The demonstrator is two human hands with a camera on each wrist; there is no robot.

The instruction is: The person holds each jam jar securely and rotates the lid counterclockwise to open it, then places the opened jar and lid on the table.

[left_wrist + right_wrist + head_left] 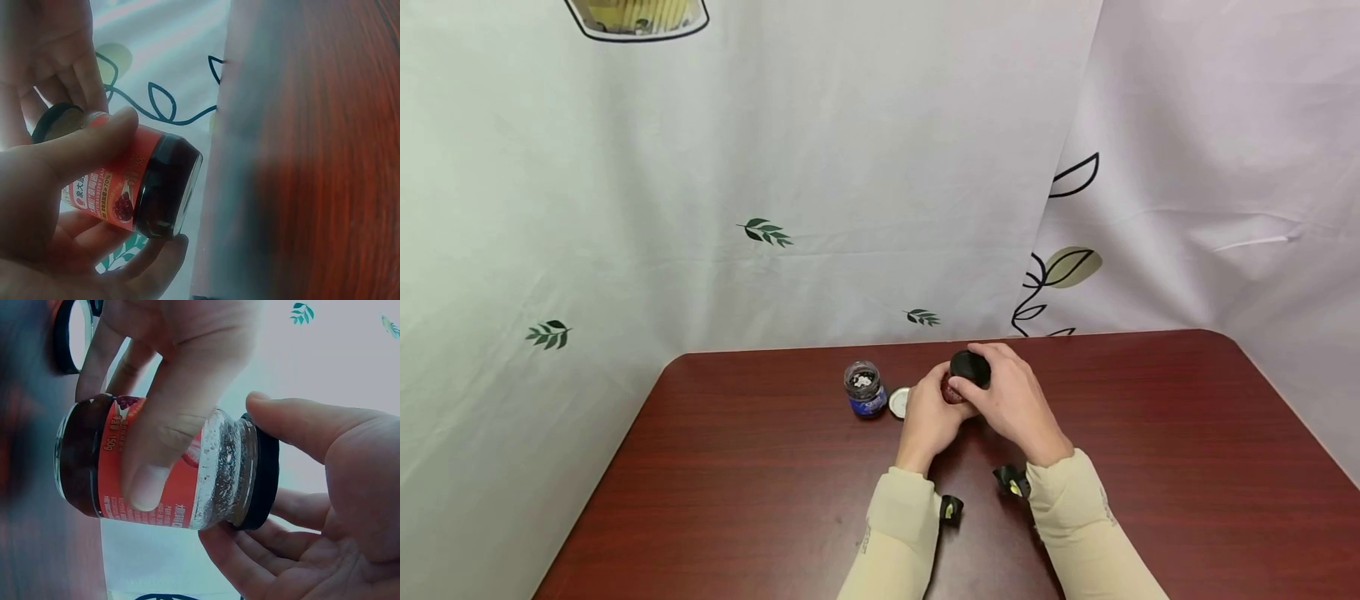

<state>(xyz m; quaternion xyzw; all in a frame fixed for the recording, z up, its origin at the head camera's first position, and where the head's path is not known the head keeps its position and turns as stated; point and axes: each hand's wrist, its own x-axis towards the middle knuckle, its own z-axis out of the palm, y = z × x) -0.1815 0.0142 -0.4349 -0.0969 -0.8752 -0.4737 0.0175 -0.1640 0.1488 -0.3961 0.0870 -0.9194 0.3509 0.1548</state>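
A small glass jam jar with a red label (112, 481) is held up over the table in my left hand (931, 421), whose thumb and fingers wrap its body. Its black lid (970, 367) sits on the mouth, and the fingers and thumb of my right hand (1018, 404) grip it by the rim. In the left wrist view the jar (167, 181) lies sideways across the picture, with dark contents toward its base. Just left of my hands, a second jar with a blue label (867, 402) stands lidless, and a loose lid (899, 402) lies beside it, pale inside facing up.
The dark red wooden table (737, 483) runs back to a white patterned curtain (850, 167). Black wrist-camera mounts sit below both wrists, the left mount (951, 509) and the right mount (1011, 481), close above the tabletop.
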